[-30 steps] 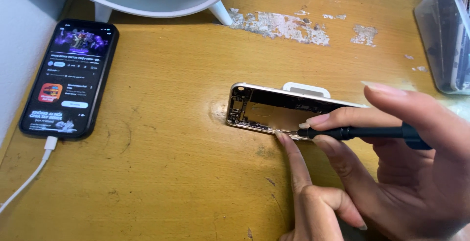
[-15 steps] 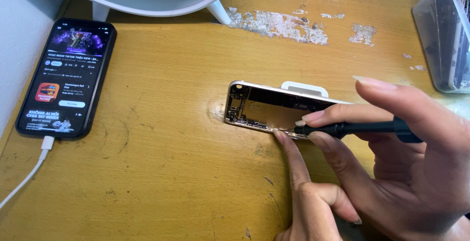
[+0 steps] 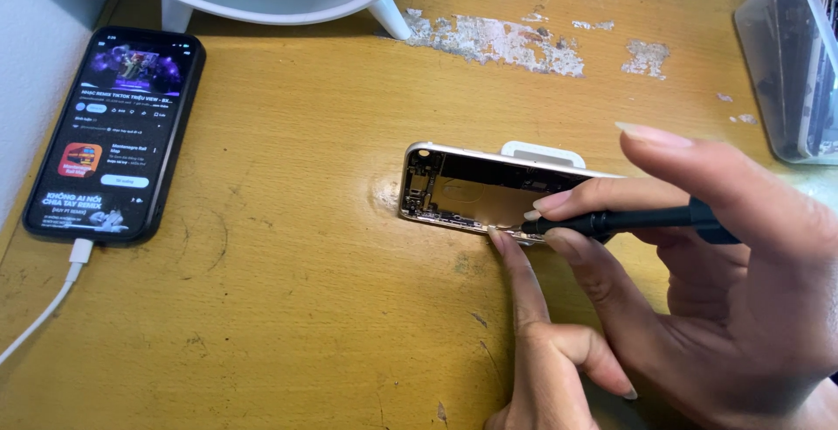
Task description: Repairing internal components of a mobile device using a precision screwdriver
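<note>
Little has shifted since a moment ago: the right hand (image 3: 724, 282) still grips the black screwdriver (image 3: 637, 219), tip inside the opened phone shell (image 3: 476, 190) mid-desk (image 3: 288, 308). Left hand (image 3: 546, 356), forefinger extended, presses the shell's near edge.

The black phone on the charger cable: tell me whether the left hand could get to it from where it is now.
Probably yes. The left hand only rests a fingertip on the opened phone shell, and bare desk lies between it and the black phone.
</note>
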